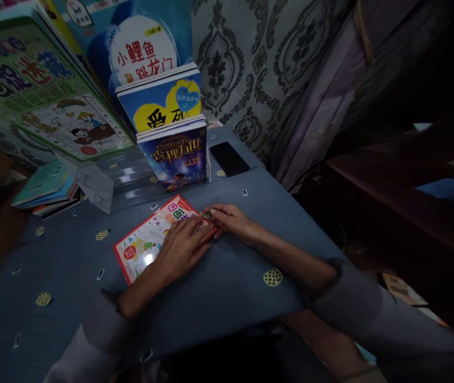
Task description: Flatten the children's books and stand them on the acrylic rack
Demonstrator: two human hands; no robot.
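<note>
A thin red-bordered children's book (145,246) lies flat on the blue tablecloth (219,287) in front of me. My left hand (182,244) rests palm down on its right half, fingers stretched out flat. At the book's right corner my right hand (229,219) has its fingers curled together against the edge. Whether they grip the book I cannot tell.
Behind the book a clear stand (102,183) holds upright books (176,154), with larger picture books (39,85) leaning at the back left. A black phone (229,158) lies to the right. A small stack of books (47,189) sits far left. The table edge drops off right.
</note>
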